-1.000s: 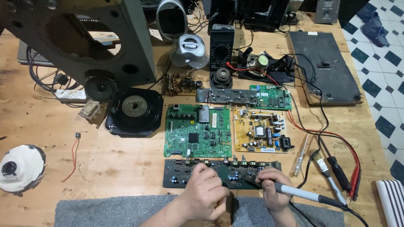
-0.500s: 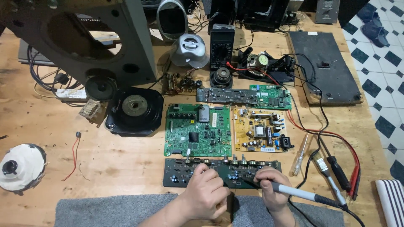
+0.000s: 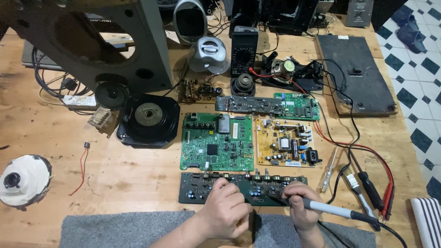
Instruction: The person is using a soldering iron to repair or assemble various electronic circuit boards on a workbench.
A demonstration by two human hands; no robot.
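Gripping a soldering iron (image 3: 330,210), the right hand (image 3: 301,212) works the dark circuit board (image 3: 197,190); the left hand (image 3: 225,213), fingers curled together, rests on it.

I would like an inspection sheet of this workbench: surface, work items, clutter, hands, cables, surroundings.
Surface: wooden bench, grey mat at the near edge.
Work items: dark board under both hands; soldering iron with its tip towards the board.
Clutter: green board, yellow board, multimeter, speaker driver, brush, black panel.
Hands: left hand rests on the dark board; right hand grips the iron.
Cables: red lead runs along the right side; iron cord leaves at bottom right.
Surroundings: chequered tile floor on the right.
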